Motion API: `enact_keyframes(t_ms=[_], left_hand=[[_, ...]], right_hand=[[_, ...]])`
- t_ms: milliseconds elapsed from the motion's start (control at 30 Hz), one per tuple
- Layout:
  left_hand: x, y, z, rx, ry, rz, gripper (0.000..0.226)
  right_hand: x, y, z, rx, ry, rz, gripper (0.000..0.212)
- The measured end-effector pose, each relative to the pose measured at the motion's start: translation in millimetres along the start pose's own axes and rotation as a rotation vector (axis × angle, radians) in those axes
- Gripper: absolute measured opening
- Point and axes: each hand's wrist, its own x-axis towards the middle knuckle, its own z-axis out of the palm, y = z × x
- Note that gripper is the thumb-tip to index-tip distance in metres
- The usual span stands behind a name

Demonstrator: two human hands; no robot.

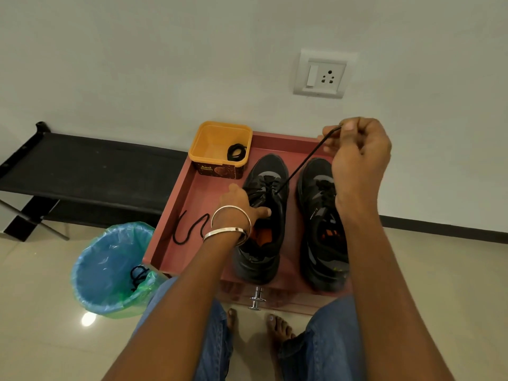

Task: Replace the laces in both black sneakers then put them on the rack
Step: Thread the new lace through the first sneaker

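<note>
At far left we see a low black shoe rack (82, 163) standing against the wall. In front of it on the tiled floor sits a bin (110, 270) lined with a blue-green bag, and a coiled black lace (138, 274) lies inside it. Next comes the pink tray (176, 215). On its bare left part a loose black lace end (189, 229) snakes about. In the tray's far left corner stands a yellow Amul tub (220, 149) holding another coiled black lace (237, 152).

Our left hand (242, 204), two metal bangles (229, 225) on its wrist, rests on the left black sneaker (264, 215), fingers curled over the edge of the shoe's opening and holding it in place. From the eyelets of this sneaker a taut lace (305, 163) runs up and to the right. Our right hand (357, 155) is raised above the right black sneaker (321, 224), its thumb and fingers pinching the lace's end and pulling it tight. Both sneakers sit side by side in the tray, toes toward the wall. On the wall above is a white switch and socket plate (324, 74).
</note>
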Motion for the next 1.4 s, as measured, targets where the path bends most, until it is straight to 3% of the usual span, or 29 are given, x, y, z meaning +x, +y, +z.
enact_keyframes(t_ms=[67, 133, 200, 267, 400, 500, 600, 700, 767, 833, 900, 967, 1100, 1233, 1300, 1400], left_hand=[[-1.2, 0.5, 1.9, 0.018, -0.013, -0.010, 0.071], [0.1, -1.3, 4.0, 0.046, -0.022, 0.002, 0.063], [3.1, -4.1, 6.7, 0.041, -0.027, 0.021, 0.055], [5.1, -6.2, 9.3, 0.030, -0.019, 0.017, 0.052], [7.0, -8.2, 14.7, 0.048, 0.050, 0.014, 0.048], [6.0, -10.0, 17.7, 0.104, 0.104, 0.002, 0.043], [5.5, -10.5, 20.2, 0.144, 0.127, -0.023, 0.041], [5.5, -8.8, 21.2, 0.148, 0.125, -0.035, 0.041], [5.0, -8.3, 21.8, 0.149, 0.137, -0.040, 0.040], [3.9, -8.6, 22.1, 0.158, 0.156, -0.047, 0.038], [3.0, -7.9, 22.3, 0.164, 0.164, -0.056, 0.037], [2.2, -6.9, 22.5, 0.161, 0.162, -0.072, 0.037], [0.4, -5.1, 22.4, 0.135, 0.156, -0.099, 0.036], [-0.5, -4.2, 22.7, 0.118, 0.162, -0.088, 0.036], [-1.7, -3.9, 22.2, 0.129, 0.162, -0.081, 0.036], [-3.1, -3.1, 21.6, 0.141, 0.163, -0.071, 0.035]], right_hand=[[-4.4, 2.2, 4.3, 0.093, -0.031, 0.018, 0.015], [-14.3, 17.8, 12.0, 0.117, -0.106, 0.159, 0.016], [-23.9, 41.9, 17.5, -0.058, -0.176, 0.286, 0.015], [-29.4, 63.3, 19.0, -0.359, -0.323, 0.269, 0.019], [-31.6, 72.0, 23.6, -0.664, -0.650, 0.317, 0.048], [-28.1, 68.2, 23.6, -0.664, -0.618, 0.360, 0.043], [-19.0, 58.9, 13.7, -0.439, -0.531, 0.444, 0.031], [-13.5, 51.5, 5.0, -0.359, -0.460, 0.362, 0.022], [-13.8, 51.5, 5.2, -0.521, -0.543, 0.305, 0.022], [-17.9, 57.4, 8.9, -0.771, -0.748, 0.335, 0.027], [-20.8, 58.9, 11.9, -0.879, -0.852, 0.380, 0.024], [-18.6, 56.4, 11.9, -0.758, -0.778, 0.383, 0.017], [-11.3, 40.6, 0.3, -0.258, -0.540, 0.340, 0.014], [2.6, 19.9, -14.7, 0.401, -0.336, 0.290, 0.024], [10.6, 11.6, -21.8, 0.685, -0.298, 0.238, 0.016], [10.6, 15.9, -22.4, 0.700, -0.311, 0.219, 0.013]])
